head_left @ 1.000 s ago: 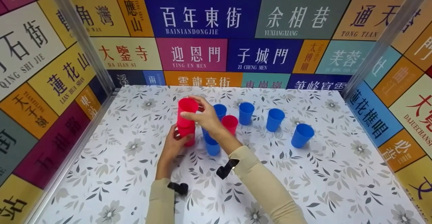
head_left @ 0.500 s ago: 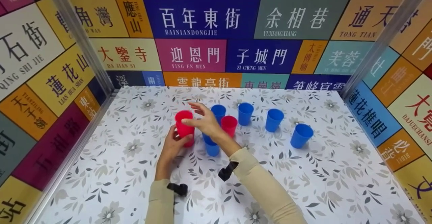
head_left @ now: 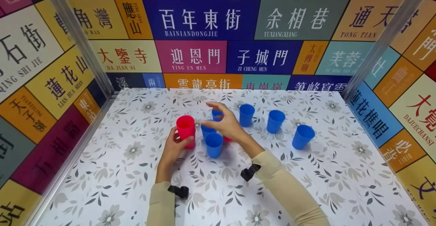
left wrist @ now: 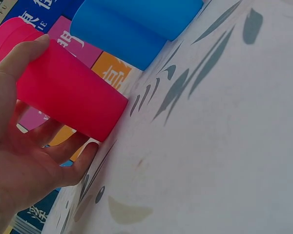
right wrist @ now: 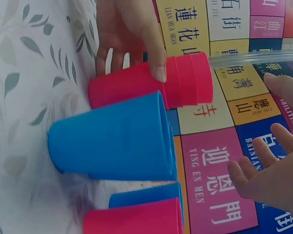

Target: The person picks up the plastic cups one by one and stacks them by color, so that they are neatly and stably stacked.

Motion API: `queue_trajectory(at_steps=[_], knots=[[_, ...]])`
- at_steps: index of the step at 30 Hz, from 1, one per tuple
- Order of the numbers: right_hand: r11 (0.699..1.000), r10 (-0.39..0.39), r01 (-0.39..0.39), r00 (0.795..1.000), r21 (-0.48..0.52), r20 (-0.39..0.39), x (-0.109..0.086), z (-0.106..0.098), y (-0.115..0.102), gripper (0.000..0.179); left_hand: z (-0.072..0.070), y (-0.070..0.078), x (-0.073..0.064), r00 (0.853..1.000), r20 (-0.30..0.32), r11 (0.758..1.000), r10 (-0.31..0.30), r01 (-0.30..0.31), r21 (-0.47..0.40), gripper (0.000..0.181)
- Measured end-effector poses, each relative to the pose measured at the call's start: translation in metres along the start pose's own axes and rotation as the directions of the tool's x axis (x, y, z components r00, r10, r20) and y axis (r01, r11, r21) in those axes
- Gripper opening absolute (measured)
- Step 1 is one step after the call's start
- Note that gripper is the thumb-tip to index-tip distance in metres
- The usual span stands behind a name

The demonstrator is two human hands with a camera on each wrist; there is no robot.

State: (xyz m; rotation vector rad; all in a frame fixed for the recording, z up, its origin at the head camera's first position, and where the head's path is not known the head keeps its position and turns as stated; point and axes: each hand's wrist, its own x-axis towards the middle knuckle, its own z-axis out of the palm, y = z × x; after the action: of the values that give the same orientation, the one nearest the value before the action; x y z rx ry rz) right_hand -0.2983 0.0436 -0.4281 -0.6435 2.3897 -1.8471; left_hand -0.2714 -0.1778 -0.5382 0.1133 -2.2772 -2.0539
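My left hand (head_left: 170, 148) grips a stack of nested red cups (head_left: 185, 127) that stands upright on the table. Their stepped rims show in the right wrist view, where the stack (right wrist: 188, 80) rises above the thumb. My right hand (head_left: 227, 124) hovers with fingers spread over the middle cups and holds nothing. Just right of the red stack stands a blue cup (head_left: 214, 146), with another blue cup (head_left: 206, 132) close behind it. A single red cup (right wrist: 136, 219) is mostly hidden beneath the right hand in the head view. Farther back, a blue cup (head_left: 216, 114) is partly covered by the fingers.
Three blue cups stand apart in a slanting row on the right: a far one (head_left: 246, 115), a middle one (head_left: 275, 121) and a nearer one (head_left: 303, 137). A floral cloth (head_left: 129, 185) covers the table. Sign-printed panels (head_left: 204, 18) and clear corner posts (head_left: 85, 42) enclose it.
My right hand lowered a red cup into the left-hand stack, let it go, and moved right over the blue cups. The left hand stayed on the stack.
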Motion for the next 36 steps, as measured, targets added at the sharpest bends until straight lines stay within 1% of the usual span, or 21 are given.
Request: queue_trajectory(at_steps=[3, 6, 9, 13, 17, 20, 23, 27, 31, 36], knots=[[0.999, -0.034, 0.034, 0.999, -0.008, 0.006, -0.004, -0.008, 0.001, 0.064, 0.000, 0.000, 0.000, 1.000, -0.003, 1.000, -0.003, 0.003, 0.004, 0.070], [0.997, -0.070, 0.070, 0.998, -0.041, -0.001, -0.010, -0.014, 0.004, 0.063, 0.002, 0.000, 0.000, 1.000, -0.002, 1.000, -0.010, 0.010, 0.012, 0.071], [0.989, -0.093, 0.090, 0.995, -0.118, -0.026, -0.015, -0.019, 0.008, 0.063, 0.001, 0.001, 0.001, 1.000, 0.009, 1.000, -0.019, 0.019, 0.014, 0.072], [0.969, -0.124, 0.108, 0.991, -0.222, -0.058, -0.022, -0.027, 0.015, 0.065, 0.001, 0.003, 0.000, 1.000, 0.007, 1.000, -0.029, 0.029, 0.010, 0.073], [0.963, -0.136, 0.114, 0.987, -0.242, -0.079, -0.027, -0.034, 0.024, 0.066, 0.000, 0.004, 0.000, 0.999, 0.005, 0.999, -0.045, 0.045, 0.012, 0.075], [0.970, -0.108, 0.085, 0.990, -0.228, -0.086, -0.029, -0.039, 0.032, 0.068, -0.001, 0.004, 0.000, 0.998, 0.009, 0.998, -0.061, 0.061, 0.017, 0.076], [0.974, -0.056, 0.036, 0.995, -0.224, -0.081, -0.032, -0.044, 0.043, 0.073, -0.001, 0.004, 0.000, 0.998, 0.004, 0.998, -0.060, 0.060, 0.018, 0.076], [0.977, 0.017, -0.031, 0.998, -0.209, -0.067, -0.033, -0.050, 0.058, 0.078, 0.000, 0.002, 0.000, 1.000, -0.002, 0.999, -0.029, 0.029, 0.014, 0.072], [0.984, 0.064, -0.072, 0.996, -0.163, -0.055, -0.033, -0.053, 0.070, 0.079, 0.001, 0.001, 0.000, 1.000, -0.003, 1.000, -0.004, 0.004, 0.010, 0.069], [0.981, 0.130, -0.134, 0.991, -0.143, -0.033, -0.031, -0.055, 0.081, 0.082, 0.001, 0.001, 0.000, 1.000, -0.004, 0.999, -0.029, 0.029, 0.020, 0.071]])
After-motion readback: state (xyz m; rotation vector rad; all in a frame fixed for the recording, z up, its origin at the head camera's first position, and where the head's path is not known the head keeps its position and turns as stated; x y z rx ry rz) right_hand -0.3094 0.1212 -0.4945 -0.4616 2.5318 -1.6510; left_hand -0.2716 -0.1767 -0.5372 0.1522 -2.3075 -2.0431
